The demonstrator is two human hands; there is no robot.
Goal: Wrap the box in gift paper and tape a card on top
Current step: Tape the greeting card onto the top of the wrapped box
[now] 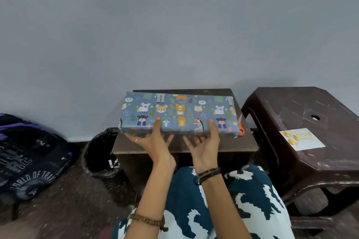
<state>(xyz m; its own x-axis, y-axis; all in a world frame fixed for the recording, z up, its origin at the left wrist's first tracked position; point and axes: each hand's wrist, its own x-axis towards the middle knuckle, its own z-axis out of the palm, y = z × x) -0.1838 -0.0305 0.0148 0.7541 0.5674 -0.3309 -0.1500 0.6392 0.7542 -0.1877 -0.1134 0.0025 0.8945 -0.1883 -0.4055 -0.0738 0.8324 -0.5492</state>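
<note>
Grey wall, small dark table (240, 146). Wrapped box (177, 114) sits at its near edge. Left hand (153, 139) and right hand (204, 141) hold it, palms under, thumbs on top. Looks light, stiff; glossy paper probably slippery, so support it underneath. Card (302, 139) lies on stool (303, 114).

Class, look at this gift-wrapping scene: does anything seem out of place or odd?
The card lies askew on the brown stool, not on the wrapped box. Orange-handled scissors sit half hidden behind the box's right end.

A small dark table (223, 145) bears orange-handled scissors (240, 126); the brown stool (291, 106) beside it, seemingly, a card (301, 138).
</note>
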